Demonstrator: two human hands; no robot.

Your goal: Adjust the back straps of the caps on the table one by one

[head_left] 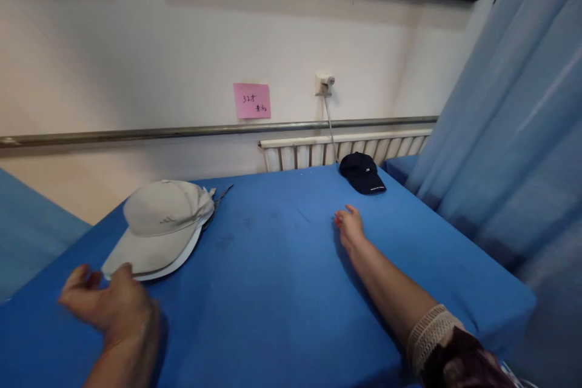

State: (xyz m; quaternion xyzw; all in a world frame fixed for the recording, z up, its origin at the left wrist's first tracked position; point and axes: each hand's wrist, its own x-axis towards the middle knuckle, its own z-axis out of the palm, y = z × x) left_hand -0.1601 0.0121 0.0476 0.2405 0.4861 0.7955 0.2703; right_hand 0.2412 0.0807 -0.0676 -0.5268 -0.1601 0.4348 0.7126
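Observation:
A light beige cap rests on the blue-covered table at the left, its brim toward me. A second, white brim edge shows beneath it, so it seems to sit on another cap. My left hand is at the front of that brim, fingers apart and slightly bent; whether it touches the brim I cannot tell. A dark navy cap lies at the far right. Short of it, my right hand is just over the table surface, fingers loosely spread and holding nothing.
The blue-covered table meets a wall with a metal rail and a radiator. A pink note and a socket with a plugged-in cord are above. A blue curtain hangs along the right.

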